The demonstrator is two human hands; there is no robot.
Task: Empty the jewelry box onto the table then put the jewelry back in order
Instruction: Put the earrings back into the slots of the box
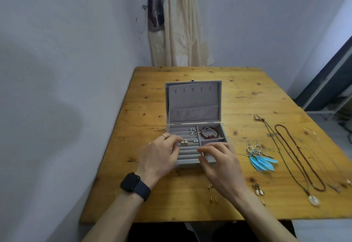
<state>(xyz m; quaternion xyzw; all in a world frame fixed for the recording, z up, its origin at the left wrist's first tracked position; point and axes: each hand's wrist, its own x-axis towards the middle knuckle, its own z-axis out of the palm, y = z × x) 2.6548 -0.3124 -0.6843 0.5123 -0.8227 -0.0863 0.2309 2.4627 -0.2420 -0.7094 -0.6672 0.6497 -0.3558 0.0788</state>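
Left hand, watch on wrist: grip pinched at the ring rolls, contents too small to tell. Open box under both hands on bench. Right hand: fingers loosely curled over the box's front, holding nothing visible. Right of it: feather earrings, necklaces.

left hand: thin ring on one finger
left wrist: dark watch, square face
right hand: nothing on it
arms: no sleeves
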